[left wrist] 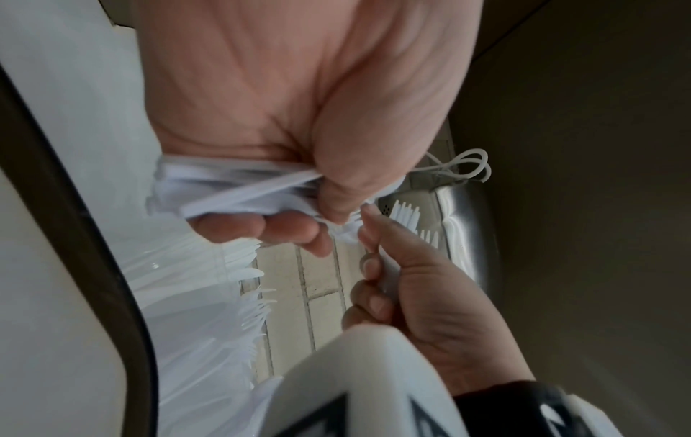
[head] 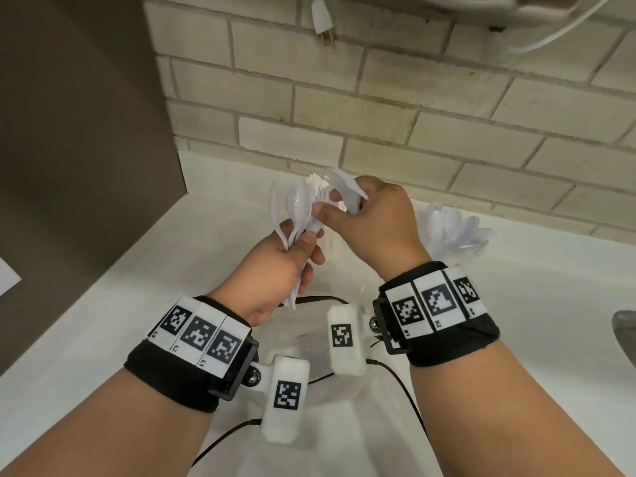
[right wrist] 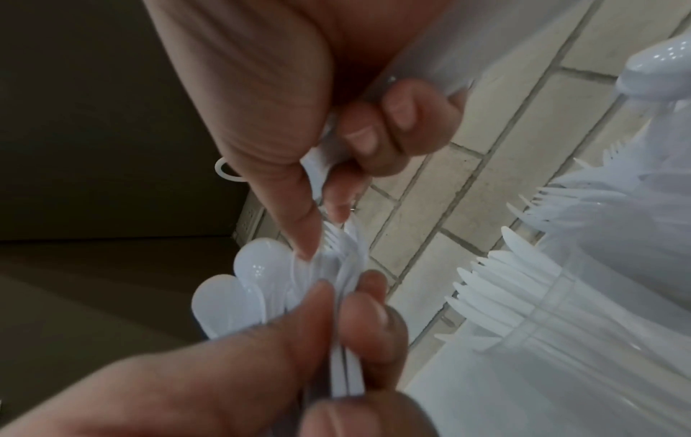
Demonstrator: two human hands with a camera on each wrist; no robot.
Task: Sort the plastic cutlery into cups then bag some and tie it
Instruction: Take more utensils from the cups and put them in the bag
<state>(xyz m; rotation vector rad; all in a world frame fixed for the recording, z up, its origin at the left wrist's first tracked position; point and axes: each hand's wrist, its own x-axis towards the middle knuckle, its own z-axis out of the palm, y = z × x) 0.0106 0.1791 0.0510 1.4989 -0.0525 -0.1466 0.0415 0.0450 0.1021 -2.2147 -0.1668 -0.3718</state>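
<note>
My left hand [head: 303,249] grips a mixed bundle of white plastic spoons and forks [head: 296,210] by the handles, heads up, above the white counter [head: 155,270]. My right hand [head: 323,211] reaches into the bundle's top and pinches a fork [right wrist: 331,235] with thumb and forefinger. Its other fingers curl round several white pieces [head: 347,189] held in the palm. In the right wrist view, clear cups stand close by: one with knives [right wrist: 553,310], one with forks [right wrist: 598,189], one with spoons [right wrist: 658,65]. The spoon cup [head: 454,228] shows right of my right hand.
A tiled wall [head: 378,108] runs behind the counter and a brown cabinet side [head: 75,132] closes the left. A sink edge [head: 624,327] shows at far right. Clear plastic [head: 309,342] and black cables [head: 406,390] lie under my wrists. A white plug [head: 321,18] hangs above.
</note>
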